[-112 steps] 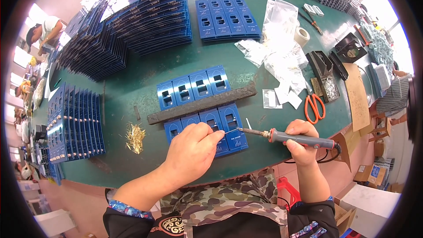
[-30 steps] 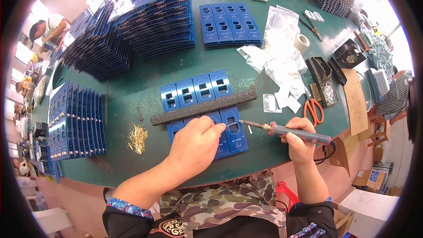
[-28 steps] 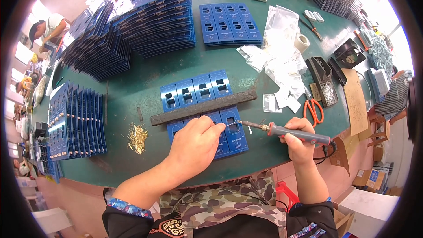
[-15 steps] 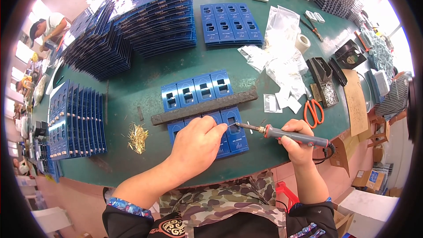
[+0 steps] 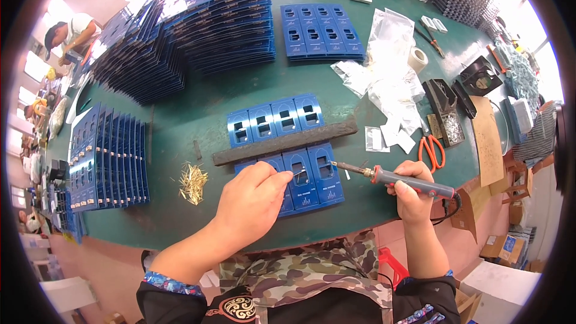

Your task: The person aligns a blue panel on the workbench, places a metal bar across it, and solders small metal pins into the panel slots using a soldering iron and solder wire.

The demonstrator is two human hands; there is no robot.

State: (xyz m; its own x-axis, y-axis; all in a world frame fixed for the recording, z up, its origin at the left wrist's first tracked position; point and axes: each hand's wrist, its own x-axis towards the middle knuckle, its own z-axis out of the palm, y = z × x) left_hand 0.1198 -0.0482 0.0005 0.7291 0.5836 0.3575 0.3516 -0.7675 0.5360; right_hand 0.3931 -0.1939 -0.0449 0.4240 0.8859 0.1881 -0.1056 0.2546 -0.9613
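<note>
A blue circuit board panel (image 5: 307,189) with rectangular cut-outs lies on the green table in front of me. Across its middle rests a dark bar (image 5: 282,143). Over the panel's near half, my left hand (image 5: 252,198) is closed in a pinch on a thin wire-like piece (image 5: 298,173), whose end shows past the fingertips. My right hand (image 5: 413,191) is wrapped round the grey handle of a soldering iron (image 5: 399,180). The iron's tip points left, close to the panel's right-hand cut-out; I cannot tell whether it touches. Left of the panel lies a heap of thin gold-coloured pins (image 5: 193,184).
Tall stacks of blue panels (image 5: 222,30) fill the far left, with upright panels (image 5: 108,159) nearer. Another pile (image 5: 323,31) lies at the back. To the right are white plastic bags (image 5: 387,78), orange-handled pliers (image 5: 432,153), a black fan (image 5: 480,75) and a dark tray (image 5: 444,114). A co-worker (image 5: 75,36) sits far left.
My left hand has drawn left, away from the right-hand cut-out. The iron has shifted slightly right, apart from the left fingertips. The whole view has moved a little.
</note>
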